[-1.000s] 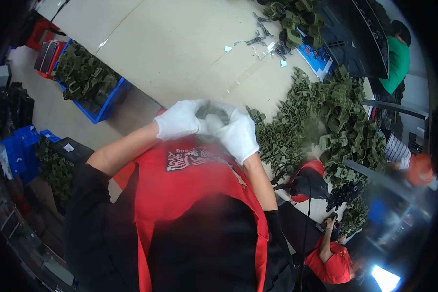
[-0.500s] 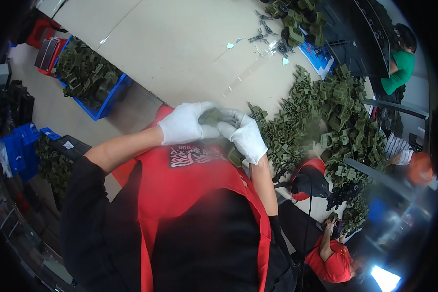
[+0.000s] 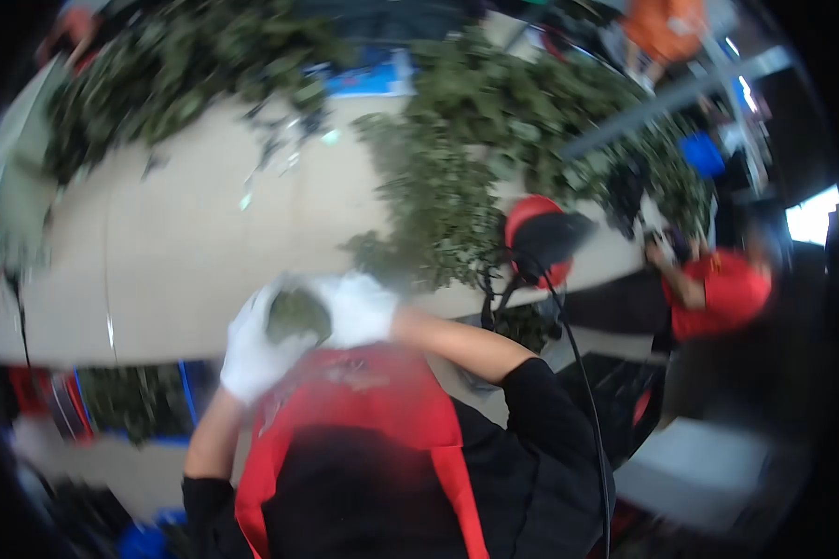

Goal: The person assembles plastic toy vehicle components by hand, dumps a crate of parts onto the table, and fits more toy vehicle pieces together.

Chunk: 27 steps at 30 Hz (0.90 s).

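1. Head view: my left hand point(image 3: 247, 352) clasps a green part point(image 3: 298, 315) left of centre; my right hand point(image 3: 359, 311) meets it, finger closure too blurred to tell.
2. My view's swung; the part's still held.
3. The green pile point(image 3: 449, 210) now sits upper centre, on the surface point(image 3: 191, 252).

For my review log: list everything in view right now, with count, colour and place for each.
Table: 1, pale, upper left to centre
Held part: 1, dark green, left of centre
Loose parts: too many and blurred to count, green, heaped across the table's far and right sides
Blue sheet: 1, blue and white, far side
Scraps: at least 2, pale green, mid-table
Cable: 1, black, lower right
Red-and-black shape: 1, identity unclear, right of centre
Red-shirted person: 1, right
Orange-clad person: 1, top right
Apron: 1, red, lower centre
Left hand: 1, white glove, around the held part
Right hand: 1, white glove, at its right side
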Available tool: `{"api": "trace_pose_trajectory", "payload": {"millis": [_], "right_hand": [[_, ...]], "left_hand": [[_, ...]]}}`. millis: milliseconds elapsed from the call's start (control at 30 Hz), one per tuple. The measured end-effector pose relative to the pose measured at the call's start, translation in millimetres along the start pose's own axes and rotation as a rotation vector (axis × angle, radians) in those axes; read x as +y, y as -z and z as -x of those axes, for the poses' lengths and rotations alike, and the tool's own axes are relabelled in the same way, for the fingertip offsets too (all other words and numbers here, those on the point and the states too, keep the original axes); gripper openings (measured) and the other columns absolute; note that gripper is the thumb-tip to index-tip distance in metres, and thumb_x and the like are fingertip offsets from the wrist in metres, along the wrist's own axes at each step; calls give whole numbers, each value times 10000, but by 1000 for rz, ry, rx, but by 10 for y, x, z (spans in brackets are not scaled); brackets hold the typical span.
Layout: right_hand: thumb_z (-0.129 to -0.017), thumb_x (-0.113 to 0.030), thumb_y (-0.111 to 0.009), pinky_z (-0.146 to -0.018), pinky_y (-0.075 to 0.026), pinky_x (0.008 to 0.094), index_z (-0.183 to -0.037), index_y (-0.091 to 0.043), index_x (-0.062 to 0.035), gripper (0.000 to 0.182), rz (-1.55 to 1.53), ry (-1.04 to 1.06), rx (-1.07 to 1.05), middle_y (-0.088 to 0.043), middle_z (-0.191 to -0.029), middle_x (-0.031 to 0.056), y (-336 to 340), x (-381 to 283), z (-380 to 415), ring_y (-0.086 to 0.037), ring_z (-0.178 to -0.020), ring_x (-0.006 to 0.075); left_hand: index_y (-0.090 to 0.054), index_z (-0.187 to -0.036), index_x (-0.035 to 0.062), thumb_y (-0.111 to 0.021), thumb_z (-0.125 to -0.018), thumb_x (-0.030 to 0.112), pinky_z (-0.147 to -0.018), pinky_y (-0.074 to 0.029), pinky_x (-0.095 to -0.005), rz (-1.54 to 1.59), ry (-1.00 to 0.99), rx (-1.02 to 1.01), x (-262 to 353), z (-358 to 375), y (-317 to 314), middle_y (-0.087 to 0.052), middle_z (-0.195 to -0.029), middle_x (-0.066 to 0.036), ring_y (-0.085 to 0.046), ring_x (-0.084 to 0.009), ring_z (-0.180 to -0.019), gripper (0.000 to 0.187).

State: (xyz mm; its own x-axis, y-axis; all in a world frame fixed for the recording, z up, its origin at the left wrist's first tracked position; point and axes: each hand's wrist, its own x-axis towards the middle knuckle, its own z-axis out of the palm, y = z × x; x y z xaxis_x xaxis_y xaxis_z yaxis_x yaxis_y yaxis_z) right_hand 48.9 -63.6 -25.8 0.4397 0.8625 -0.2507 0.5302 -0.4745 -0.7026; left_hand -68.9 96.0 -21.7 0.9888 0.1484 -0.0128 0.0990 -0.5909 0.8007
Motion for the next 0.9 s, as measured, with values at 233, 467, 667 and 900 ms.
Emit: {"api": "trace_pose_trajectory", "payload": {"millis": [233, 467, 667, 900], "right_hand": [[-674, -453, -755, -867, -490, 459, -1216, -529, -75, 698, -143, -288, 59, -628, -1127, 224, -17, 223, 284, -607, -1030, 399], [-697, -163, -838, -942, -470, 304, -1267, -531, 7, 669, -1429, -63, 760, -650, -1150, 87, 535, 1078, 879, -602, -1047, 157], [-637, -54, -852, -988, -459, 333, -1445, -316, -83, 970, -1054, 42, 969, -562, -1251, 82, 1220, 1450, 2006, -569, -1107, 179], [-651, 44, -804, -911, -511, 324, -1340, -415, -7, 793, -1204, -164, 1162, -592, -1210, 102, 1322, 2201, 2341, -608, -1052, 180]], "left_hand": [[-490, -1310, 37, -775, -649, 111, -878, -511, -375, -91, -111, -236, 185, -437, -159, -627, -1109, -176, -633, -316, -996, 724], [-316, -1383, 34, -820, -624, 85, -821, -522, -311, 560, 105, -267, 1108, -950, -1287, -538, -1215, -125, -568, -210, -1078, 913], [-475, -1235, 4, -818, -643, 209, -786, -528, -300, 323, -45, -584, 1989, -1224, -2163, -623, -1086, -109, -620, -188, -939, 713], [-511, -1200, -27, -789, -690, 247, -836, -508, -286, 266, 66, -785, 2477, -1598, -2810, -642, -1084, -100, -614, -146, -964, 642]]}}
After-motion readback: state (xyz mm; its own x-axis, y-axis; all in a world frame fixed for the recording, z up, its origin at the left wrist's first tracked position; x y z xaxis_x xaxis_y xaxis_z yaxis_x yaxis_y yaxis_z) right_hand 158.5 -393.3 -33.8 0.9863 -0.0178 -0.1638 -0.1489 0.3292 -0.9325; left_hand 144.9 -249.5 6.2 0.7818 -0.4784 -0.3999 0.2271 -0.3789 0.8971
